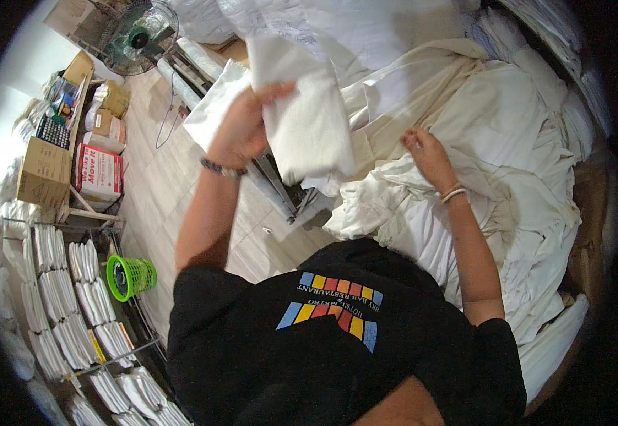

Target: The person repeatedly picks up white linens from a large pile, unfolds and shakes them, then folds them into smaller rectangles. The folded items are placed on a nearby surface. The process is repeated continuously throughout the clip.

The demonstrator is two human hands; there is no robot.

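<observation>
My left hand [240,128], with a dark beaded bracelet at the wrist, is on a folded white cloth [311,128]. Its thumb or a finger lies over the cloth's near face; the other fingers are partly hidden. Beside that hand another flat white cloth [216,109] shows on the left. My right hand [429,157], wearing a pale band, hovers above a large heap of crumpled white and cream linens [501,186]. Nothing shows in its loosely bent fingers. A cream cloth [421,90] stretches across the heap beyond it.
Metal legs of a stand [277,186] show below the folded cloth. Leftward are a standing fan [138,40], cardboard boxes [45,173], a green plastic basket [133,277] and a wire rack [117,362] with stacked folded linens. A cable [168,120] lies on the wood-look floor [149,160].
</observation>
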